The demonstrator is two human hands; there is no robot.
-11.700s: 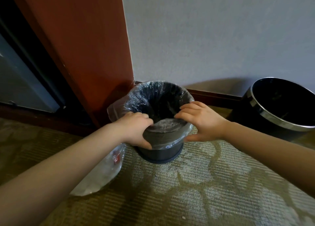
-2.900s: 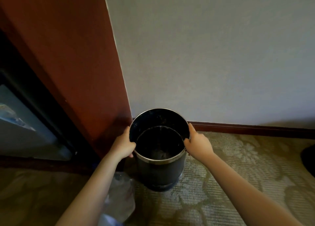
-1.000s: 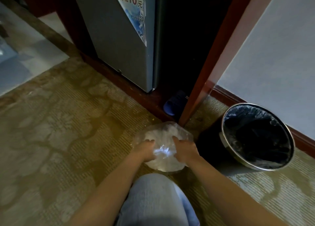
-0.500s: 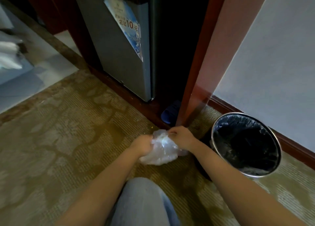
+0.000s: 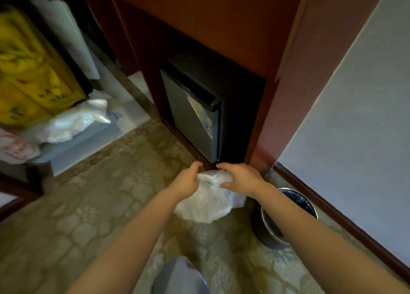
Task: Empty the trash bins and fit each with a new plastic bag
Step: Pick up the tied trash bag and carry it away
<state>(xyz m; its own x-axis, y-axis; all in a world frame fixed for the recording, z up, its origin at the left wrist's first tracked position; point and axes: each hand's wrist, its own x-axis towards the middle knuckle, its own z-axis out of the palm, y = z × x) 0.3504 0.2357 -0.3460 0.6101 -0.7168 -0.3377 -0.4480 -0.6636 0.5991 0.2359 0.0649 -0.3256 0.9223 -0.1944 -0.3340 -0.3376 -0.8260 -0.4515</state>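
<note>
A full clear plastic trash bag hangs above the carpet in front of me. My left hand grips its gathered top from the left and my right hand grips it from the right. Below my right forearm stands the black trash bin with a metal rim, lined with a clear bag; my arm hides part of it.
A small grey fridge sits in a red-brown wooden cabinet ahead. At the left stands a cart with a yellow bag and white plastic bags. A grey wall with a dark baseboard runs along the right. Patterned carpet covers the floor.
I have risen with the bag, lifting it off the carpet, and the view now takes in the cart at the left. Both hands still hold the bag's top.
</note>
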